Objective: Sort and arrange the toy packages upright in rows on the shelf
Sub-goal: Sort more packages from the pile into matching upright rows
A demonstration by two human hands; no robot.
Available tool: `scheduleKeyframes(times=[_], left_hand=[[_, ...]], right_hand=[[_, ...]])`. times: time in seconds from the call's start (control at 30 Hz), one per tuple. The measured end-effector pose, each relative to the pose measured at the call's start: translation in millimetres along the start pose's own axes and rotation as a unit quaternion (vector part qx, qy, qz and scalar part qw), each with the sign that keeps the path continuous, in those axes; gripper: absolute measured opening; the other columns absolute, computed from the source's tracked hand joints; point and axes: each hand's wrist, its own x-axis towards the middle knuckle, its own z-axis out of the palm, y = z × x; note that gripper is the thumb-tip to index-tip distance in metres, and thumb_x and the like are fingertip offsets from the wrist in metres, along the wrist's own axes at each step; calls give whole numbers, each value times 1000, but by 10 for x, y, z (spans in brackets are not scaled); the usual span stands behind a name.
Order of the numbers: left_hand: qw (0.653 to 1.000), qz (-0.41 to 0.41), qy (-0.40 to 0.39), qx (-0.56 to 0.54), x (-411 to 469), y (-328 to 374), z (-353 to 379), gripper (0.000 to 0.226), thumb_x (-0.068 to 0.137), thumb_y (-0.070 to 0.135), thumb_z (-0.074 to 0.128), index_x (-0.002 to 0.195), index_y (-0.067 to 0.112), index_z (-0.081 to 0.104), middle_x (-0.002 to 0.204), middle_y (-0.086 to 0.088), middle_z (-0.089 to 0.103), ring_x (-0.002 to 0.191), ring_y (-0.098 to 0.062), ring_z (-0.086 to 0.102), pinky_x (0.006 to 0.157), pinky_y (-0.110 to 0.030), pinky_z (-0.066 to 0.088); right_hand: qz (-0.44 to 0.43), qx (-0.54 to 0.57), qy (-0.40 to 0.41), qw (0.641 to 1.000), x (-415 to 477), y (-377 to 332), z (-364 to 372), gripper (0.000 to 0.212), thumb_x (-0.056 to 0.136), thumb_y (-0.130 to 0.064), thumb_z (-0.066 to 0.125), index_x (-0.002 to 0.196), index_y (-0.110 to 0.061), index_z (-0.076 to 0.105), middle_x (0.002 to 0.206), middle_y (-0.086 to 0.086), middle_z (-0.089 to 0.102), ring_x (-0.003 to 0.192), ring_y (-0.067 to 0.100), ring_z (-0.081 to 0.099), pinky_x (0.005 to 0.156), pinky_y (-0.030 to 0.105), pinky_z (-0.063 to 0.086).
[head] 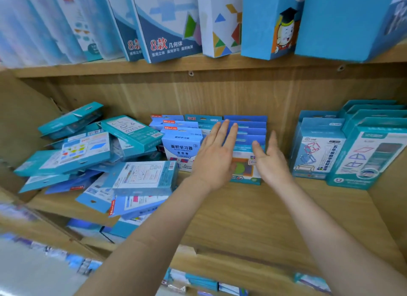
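Observation:
A row of upright blue toy packages (247, 130) stands at the middle back of the wooden shelf (231, 212). My left hand (217, 154) lies flat with fingers spread against the left side of that row. My right hand (269, 161) is held edge-on at the row's right side, fingers extended; neither hand grips anything. Just left stands a row of upright white-and-blue packages (181, 149). A jumbled pile of teal and blue packages (97, 159) lies flat on the shelf's left part.
Upright teal packages (352, 148) stand in rows at the right end of the shelf. Larger boxes (171, 24) lean on the shelf above. More packages (114, 228) lie on the shelf below. Bare wood shows in front of my hands.

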Motion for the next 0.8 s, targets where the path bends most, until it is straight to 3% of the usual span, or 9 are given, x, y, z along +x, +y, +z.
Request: scheduleKeyframes(times=[0.13,0.2,0.3,0.37,0.5,0.6,0.73,0.8], left_hand=[[995,-43,32,-83,-403,-197,-380,62,87,22,61,143,24,37,157,0,20,142,-19,19,110,-32,26],[991,-75,40,-108,-637,-419,-563,47,85,20,63,131,26,54,150,1,36,136,-17,33,107,-25,27],[987,-106,43,-115,-957,-820,-800,38,82,18,69,119,24,64,138,3,50,129,-15,43,102,-14,25],[986,-126,20,-106,-1122,-1087,-919,45,80,20,72,123,22,61,140,1,48,130,-16,40,100,-11,21],[976,-132,-164,-48,-1389,-1529,-936,81,79,37,71,146,29,27,158,0,11,144,-20,7,115,-34,13],[960,-106,-256,41,-1428,-1738,-885,93,81,45,66,149,37,3,158,8,-10,145,-18,-9,115,-48,12],[955,-95,-274,61,-1338,-1961,-890,93,82,42,63,148,35,-1,158,6,-3,144,-21,-3,113,-50,18],[954,-83,-286,44,-1303,-2054,-891,88,85,33,61,148,35,-1,158,4,-1,143,-26,2,113,-49,23]], right_hand=[[-151,-27,130,980,-375,-73,-11,57,90,-9,54,143,-10,32,147,7,38,136,21,34,108,21,21],[-197,-16,129,972,-539,-146,38,52,87,-4,55,137,-12,41,139,5,45,130,19,41,110,32,31],[-202,21,84,975,-729,-279,218,49,88,-6,58,133,-19,46,132,-3,50,126,12,44,104,43,40],[-189,41,61,979,-830,-383,384,49,88,-11,61,132,-24,46,128,-10,50,125,8,44,102,44,42],[-187,32,-14,982,-1023,-518,781,50,87,-17,63,132,-30,45,130,-18,45,125,-1,39,105,40,39],[-137,43,-88,986,-1105,-618,1092,47,85,-19,65,126,-34,48,132,-17,47,125,1,40,105,40,40],[-130,-29,-152,979,-1125,-711,1386,54,84,-20,62,133,-32,40,140,-13,38,126,6,38,102,25,34],[-148,-109,-168,968,-1103,-766,1480,60,84,-24,61,137,-32,34,145,-10,31,134,9,29,107,29,29]])
